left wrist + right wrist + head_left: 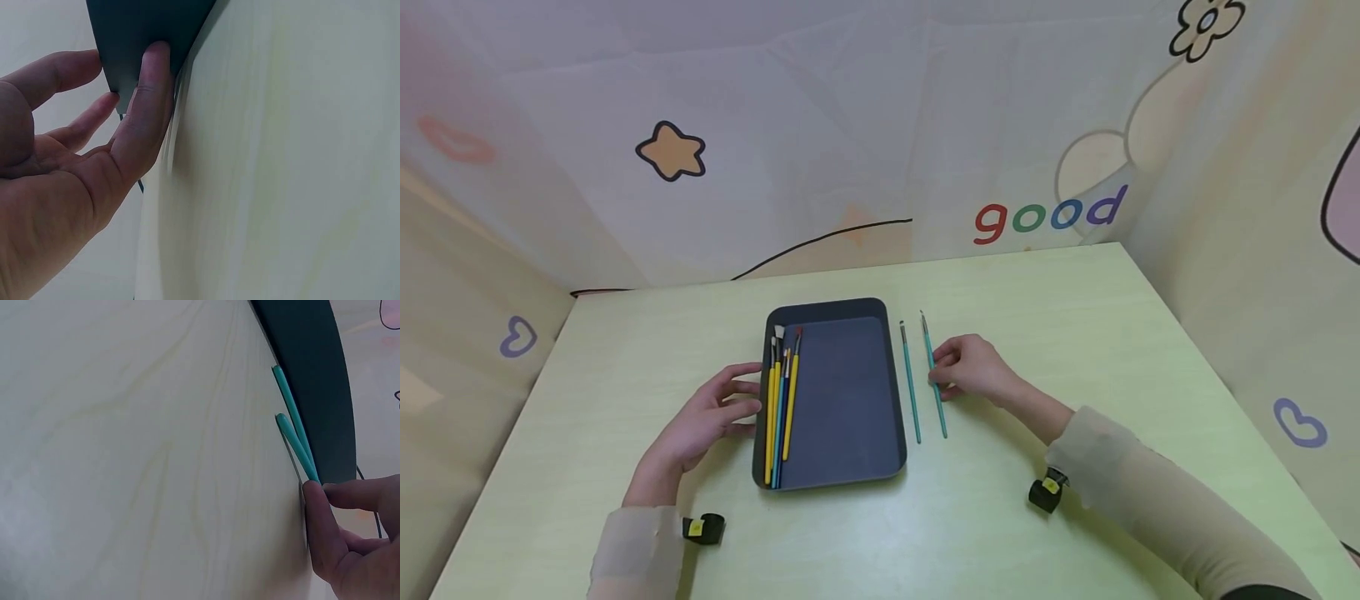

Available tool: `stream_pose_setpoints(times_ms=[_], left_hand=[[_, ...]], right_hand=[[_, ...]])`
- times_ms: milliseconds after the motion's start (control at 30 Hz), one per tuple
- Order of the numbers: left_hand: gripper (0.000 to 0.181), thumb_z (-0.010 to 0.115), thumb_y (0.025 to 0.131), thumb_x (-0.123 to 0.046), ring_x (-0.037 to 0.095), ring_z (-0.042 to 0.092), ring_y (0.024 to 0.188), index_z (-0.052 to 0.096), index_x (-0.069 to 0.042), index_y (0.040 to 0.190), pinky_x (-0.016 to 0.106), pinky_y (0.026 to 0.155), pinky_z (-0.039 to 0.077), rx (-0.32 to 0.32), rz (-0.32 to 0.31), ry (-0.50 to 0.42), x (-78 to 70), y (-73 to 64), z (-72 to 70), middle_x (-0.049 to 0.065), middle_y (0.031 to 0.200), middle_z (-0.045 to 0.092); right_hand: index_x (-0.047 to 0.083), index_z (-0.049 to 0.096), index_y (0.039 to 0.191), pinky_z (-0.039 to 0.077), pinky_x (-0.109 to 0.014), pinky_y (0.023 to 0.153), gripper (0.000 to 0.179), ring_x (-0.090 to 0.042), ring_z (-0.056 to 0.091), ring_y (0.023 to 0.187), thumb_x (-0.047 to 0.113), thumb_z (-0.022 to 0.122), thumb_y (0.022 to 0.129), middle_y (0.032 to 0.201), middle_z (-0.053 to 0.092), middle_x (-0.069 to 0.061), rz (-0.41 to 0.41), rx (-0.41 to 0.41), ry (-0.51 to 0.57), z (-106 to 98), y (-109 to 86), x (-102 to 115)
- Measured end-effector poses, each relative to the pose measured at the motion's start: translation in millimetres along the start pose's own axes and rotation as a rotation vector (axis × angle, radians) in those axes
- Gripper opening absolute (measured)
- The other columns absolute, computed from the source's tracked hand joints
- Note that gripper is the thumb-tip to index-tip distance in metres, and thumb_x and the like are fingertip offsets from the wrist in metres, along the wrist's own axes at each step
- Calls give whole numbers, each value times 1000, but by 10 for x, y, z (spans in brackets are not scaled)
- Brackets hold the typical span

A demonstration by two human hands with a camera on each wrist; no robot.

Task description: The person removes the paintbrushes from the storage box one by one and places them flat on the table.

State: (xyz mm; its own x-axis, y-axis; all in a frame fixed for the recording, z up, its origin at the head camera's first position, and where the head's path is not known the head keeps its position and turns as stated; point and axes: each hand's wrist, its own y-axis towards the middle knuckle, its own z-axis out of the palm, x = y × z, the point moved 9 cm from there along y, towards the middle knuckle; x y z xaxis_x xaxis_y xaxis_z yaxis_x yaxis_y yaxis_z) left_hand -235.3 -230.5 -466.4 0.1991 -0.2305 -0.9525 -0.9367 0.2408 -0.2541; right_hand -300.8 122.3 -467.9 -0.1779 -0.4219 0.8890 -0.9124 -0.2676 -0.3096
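Observation:
My right hand [973,367] pinches a turquoise paintbrush [940,412] between thumb and fingertips, part way along its handle. In the right wrist view the handle end of this paintbrush [292,437] slants out from the fingertips, close over the table. A second turquoise paintbrush [911,383] lies between it and the dark grey tray [850,400]. Against the tray's left wall rests my left hand [718,410], its fingers extended and touching the outside. The left wrist view shows those fingertips [155,59] on the tray's wall. Inside, along the left side, lie several paintbrushes [790,408] with yellow and blue handles.
A pale wooden table [1045,292] carries everything. Behind it hangs a printed curtain [820,150] with a star and the word "good"; more curtain flanks both sides. A small black camera is strapped at each wrist.

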Motion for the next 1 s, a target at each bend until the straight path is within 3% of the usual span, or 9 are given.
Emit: stream_pose_setpoints(times_ms=[467,1000], left_hand=[[59,60,103,-8,37,57,117,36,-9,157,46,91,58,-1,5,-3,0,14,-2,27,141,46],[59,60,103,-8,37,57,117,36,-9,157,46,90,58,4,10,-3,16,12,-5,27,141,46]], right_hand=[[-8,65,108,62,-32,62,27,-20,70,62,1,79,87,86,67,-13,2,-73,-148,-34,15,47],[-6,63,113,61,-30,62,30,-19,70,62,1,78,88,88,64,-13,-14,-84,-170,-8,-26,48]])
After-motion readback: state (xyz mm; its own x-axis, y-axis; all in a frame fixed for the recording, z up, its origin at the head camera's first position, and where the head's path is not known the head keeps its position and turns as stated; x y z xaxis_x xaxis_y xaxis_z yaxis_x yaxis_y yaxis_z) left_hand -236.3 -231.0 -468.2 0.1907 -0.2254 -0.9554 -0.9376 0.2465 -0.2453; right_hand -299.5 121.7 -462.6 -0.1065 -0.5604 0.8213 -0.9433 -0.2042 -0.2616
